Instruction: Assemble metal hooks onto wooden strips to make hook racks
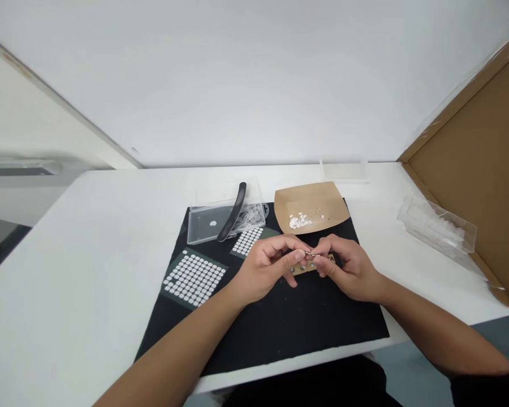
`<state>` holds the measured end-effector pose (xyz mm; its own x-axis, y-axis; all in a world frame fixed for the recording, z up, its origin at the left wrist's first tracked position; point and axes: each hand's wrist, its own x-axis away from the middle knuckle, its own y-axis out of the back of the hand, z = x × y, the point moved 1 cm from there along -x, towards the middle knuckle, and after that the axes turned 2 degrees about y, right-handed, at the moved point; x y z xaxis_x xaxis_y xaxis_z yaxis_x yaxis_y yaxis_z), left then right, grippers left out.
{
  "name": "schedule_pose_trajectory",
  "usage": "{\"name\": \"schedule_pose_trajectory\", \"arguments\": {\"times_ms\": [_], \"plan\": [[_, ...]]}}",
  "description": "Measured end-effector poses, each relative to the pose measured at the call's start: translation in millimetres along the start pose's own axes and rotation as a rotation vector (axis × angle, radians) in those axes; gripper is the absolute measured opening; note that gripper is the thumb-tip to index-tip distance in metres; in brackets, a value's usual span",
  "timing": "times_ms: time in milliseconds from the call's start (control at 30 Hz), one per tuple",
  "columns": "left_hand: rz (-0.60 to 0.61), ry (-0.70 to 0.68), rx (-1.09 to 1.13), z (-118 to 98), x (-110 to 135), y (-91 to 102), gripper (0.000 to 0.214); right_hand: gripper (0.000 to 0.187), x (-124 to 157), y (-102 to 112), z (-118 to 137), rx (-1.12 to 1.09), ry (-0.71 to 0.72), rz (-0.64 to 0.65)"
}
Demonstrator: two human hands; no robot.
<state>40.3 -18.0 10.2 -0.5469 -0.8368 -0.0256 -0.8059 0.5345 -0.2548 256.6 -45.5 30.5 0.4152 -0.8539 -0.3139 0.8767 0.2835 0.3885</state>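
Note:
Over the black mat (305, 333), my left hand (269, 263) and my right hand (350, 268) meet fingertip to fingertip. Both pinch a small shiny metal piece (310, 254), too small to make out its kind. Just beneath the fingers lies a brown card strip (302, 268) bearing several small round shiny pieces, partly covered by the hands. Close behind them stands a brown paper tray (311, 195) with small white discs (299, 221) and other tiny bits in it.
Two dark sheets of round white stickers, one nearer (195, 277) and one farther (248, 240), lie left of my hands. A black curved strip (233, 212) rests across an open clear plastic case (195, 229). At right, a clear box (436, 223) stands beside a cardboard panel (475, 164).

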Motion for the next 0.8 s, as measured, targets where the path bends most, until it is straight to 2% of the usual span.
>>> {"name": "schedule_pose_trajectory", "arguments": {"times_ms": [233,433,800], "plan": [[0.043,0.109,0.160,-0.9,-0.1,-0.8,0.031,0.030,-1.3,-1.3,5.4,-0.215,-0.124,0.055],[0.009,0.175,0.241,-2.5,1.3,-5.4,0.030,0.030,-0.6,-2.0,1.1,-0.330,-0.203,0.045],[0.035,0.080,0.189,3.4,2.3,-1.6,0.026,0.025,0.2,-1.7,-1.4,-0.258,-0.150,-0.004]]}}
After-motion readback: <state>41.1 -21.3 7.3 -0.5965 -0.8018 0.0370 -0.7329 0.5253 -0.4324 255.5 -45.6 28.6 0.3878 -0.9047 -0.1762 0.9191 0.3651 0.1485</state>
